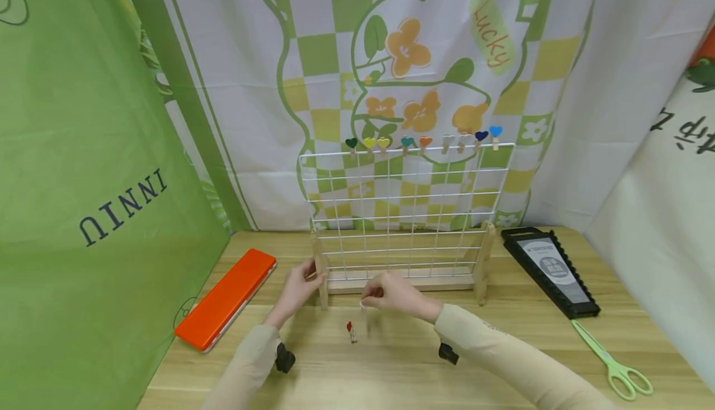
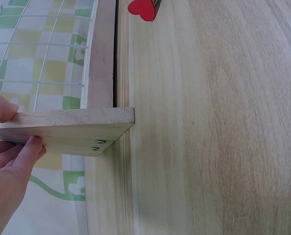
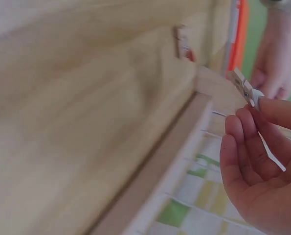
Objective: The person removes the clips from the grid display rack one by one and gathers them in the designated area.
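Observation:
My left hand (image 1: 298, 289) grips the left wooden upright (image 2: 62, 120) of a stand, thumb on one face and fingers on the other. In front of the stand, my right hand (image 1: 395, 293) pinches a small wooden clothespin (image 3: 243, 86) with a whitish end piece between thumb and fingertips. A thin white strip shows between its fingers; I cannot tell what it is. On the table lies another clothespin (image 1: 352, 332) bearing a red heart (image 2: 143, 9). The stand carries a white wire grid (image 1: 413, 199), with several heart clothespins (image 1: 406, 142) clipped along its top wire.
At the left lies an orange-red case (image 1: 228, 298) on the wooden table (image 1: 402, 366). To the right are a black toothed holder with a label (image 1: 550, 270) and green scissors (image 1: 617, 369). Patterned curtains (image 1: 313, 56) hang behind and at both sides.

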A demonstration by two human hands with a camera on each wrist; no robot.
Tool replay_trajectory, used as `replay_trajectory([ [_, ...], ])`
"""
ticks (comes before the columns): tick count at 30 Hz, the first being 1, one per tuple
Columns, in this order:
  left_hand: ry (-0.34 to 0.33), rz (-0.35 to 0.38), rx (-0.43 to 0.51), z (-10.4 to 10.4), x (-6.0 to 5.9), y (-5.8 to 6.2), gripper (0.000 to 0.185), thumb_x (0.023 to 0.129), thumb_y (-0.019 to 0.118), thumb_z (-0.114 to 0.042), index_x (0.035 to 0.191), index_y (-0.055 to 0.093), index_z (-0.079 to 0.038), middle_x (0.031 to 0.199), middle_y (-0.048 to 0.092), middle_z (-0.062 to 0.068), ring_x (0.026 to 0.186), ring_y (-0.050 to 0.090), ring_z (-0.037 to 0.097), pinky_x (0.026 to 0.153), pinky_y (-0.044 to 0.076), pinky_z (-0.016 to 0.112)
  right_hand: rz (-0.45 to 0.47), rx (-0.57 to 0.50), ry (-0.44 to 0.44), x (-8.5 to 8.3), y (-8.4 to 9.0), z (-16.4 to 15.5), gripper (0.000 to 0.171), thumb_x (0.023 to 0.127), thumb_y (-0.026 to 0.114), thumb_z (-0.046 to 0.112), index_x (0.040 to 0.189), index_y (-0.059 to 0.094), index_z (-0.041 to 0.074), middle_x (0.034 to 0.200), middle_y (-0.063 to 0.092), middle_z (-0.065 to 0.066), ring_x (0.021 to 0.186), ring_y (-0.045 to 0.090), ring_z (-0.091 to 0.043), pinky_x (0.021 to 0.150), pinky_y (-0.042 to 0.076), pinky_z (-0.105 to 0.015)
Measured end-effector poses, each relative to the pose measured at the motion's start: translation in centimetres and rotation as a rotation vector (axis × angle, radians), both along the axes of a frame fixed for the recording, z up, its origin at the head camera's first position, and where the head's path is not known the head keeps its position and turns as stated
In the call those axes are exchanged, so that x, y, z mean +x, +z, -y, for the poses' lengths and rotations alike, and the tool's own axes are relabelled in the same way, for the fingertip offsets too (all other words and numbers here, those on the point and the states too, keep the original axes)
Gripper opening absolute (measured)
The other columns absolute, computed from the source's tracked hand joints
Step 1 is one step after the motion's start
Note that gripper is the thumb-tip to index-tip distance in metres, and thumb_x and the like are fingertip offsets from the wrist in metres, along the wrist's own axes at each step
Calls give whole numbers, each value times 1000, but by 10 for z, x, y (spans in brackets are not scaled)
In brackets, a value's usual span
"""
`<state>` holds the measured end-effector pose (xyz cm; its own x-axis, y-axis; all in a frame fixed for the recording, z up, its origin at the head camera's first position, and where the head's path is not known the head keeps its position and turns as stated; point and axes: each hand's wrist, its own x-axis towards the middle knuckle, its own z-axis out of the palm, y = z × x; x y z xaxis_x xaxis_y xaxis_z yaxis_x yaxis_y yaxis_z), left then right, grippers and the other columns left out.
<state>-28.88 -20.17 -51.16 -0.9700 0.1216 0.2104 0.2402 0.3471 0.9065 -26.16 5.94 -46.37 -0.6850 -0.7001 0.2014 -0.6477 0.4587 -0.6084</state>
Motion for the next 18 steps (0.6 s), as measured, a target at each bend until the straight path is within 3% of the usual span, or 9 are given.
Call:
replay_trajectory([
  [8, 9, 12, -11, -1, 1, 0, 50, 92, 64, 3, 138, 50, 12, 132, 59, 32, 125, 58, 43, 99, 56, 44, 116, 53, -6, 0, -30, 3, 8, 89, 71, 9, 87, 76, 3, 80, 75, -7, 66, 60, -2, 60, 51, -11],
  [13, 15, 40, -15, -1, 0, -1, 52, 93, 62, 1, 141, 46, 12, 137, 55, 32, 128, 55, 44, 102, 54, 46, 207, 78, -58, 0, -39, 7, 7, 88, 72, 11, 89, 76, 5, 83, 75, -6, 68, 61, -5, 61, 51, -13],
  [18, 16, 35, -13, -1, -1, -2, 53, 93, 63, 1, 142, 45, 12, 138, 55, 32, 129, 55, 44, 102, 54, 47, 236, 85, -72, 0, -43, 10, 8, 88, 72, 12, 89, 76, 5, 84, 76, -7, 65, 58, -3, 60, 51, -14],
])
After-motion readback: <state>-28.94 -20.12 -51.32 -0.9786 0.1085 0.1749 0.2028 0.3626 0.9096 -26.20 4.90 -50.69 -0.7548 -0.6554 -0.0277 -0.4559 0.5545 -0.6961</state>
